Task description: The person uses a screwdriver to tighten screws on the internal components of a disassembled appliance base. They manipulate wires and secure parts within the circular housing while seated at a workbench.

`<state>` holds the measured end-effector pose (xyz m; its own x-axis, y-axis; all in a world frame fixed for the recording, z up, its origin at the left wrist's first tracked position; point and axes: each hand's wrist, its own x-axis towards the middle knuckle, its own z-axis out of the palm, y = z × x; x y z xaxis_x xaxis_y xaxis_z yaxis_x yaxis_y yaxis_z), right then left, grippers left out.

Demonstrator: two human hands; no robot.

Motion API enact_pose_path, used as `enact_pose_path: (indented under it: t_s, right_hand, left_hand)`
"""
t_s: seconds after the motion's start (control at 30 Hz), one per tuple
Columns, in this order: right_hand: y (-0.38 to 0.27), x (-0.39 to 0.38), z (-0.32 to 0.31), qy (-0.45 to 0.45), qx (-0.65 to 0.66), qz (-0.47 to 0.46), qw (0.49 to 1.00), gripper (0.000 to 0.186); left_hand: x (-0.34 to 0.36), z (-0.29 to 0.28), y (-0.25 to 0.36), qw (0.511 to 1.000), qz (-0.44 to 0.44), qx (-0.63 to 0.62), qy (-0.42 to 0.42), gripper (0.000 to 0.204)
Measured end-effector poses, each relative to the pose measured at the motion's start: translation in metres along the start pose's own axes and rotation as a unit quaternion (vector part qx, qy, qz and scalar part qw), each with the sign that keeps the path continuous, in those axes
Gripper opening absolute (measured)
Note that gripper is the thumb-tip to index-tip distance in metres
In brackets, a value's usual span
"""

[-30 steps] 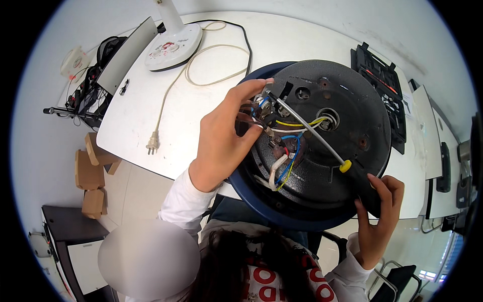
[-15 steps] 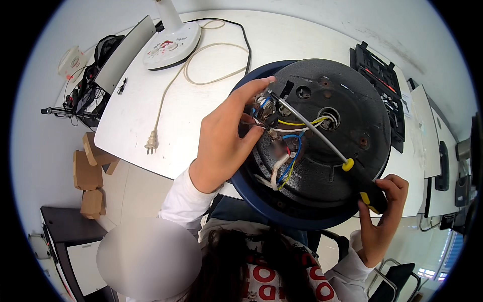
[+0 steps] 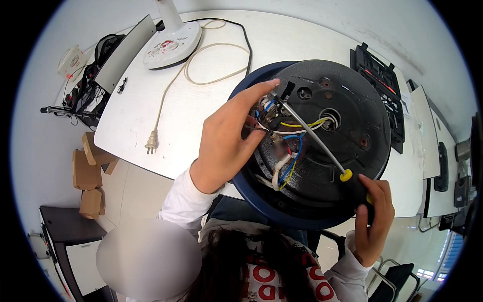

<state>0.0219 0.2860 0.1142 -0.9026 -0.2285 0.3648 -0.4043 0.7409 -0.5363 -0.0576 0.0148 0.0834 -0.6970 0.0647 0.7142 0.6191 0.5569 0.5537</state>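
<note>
A round black metal appliance base [image 3: 347,105] lies underside up inside a dark blue round rim [image 3: 241,194]. My left hand [image 3: 221,138] is at its left side, thumb and fingers closed around a small wired metal fitting [image 3: 267,111], partly hidden by the fingers. Closed around the dark handle of a screwdriver [image 3: 322,146] is my right hand [image 3: 375,221], at the base's lower right. The long shaft slants up and left, its tip at the fitting. Yellow, white and blue wires [image 3: 300,146] run between the fitting, a round hole and a white-sleeved bundle.
The base rests on a white table [image 3: 136,118]. A white appliance stand [image 3: 173,45] with a pale cord and plug [image 3: 151,143] stands far left. An opened black tool case [image 3: 385,80] lies to the right. Cardboard boxes [image 3: 86,168] are on the floor at left.
My right hand has moved slightly left and regripped the screwdriver handle, which has turned. The base and the fitting in my left hand have shifted slightly.
</note>
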Motion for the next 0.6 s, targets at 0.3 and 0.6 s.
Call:
enact_pose_path:
  t_s: [0.3,0.6]
  right_hand:
    - [-0.0017,-0.0023,0.0036,0.063,-0.052,-0.029,0.996,0.058]
    - [0.0063,-0.0007,0.0086,0.076,-0.025,-0.056,0.995,0.051]
  left_hand:
    - [-0.0006,0.0005,0.0002,1.0,-0.008,0.001,0.002,0.057]
    - [-0.002,0.0014,-0.0015,1.0,-0.009,0.004,0.005,0.058]
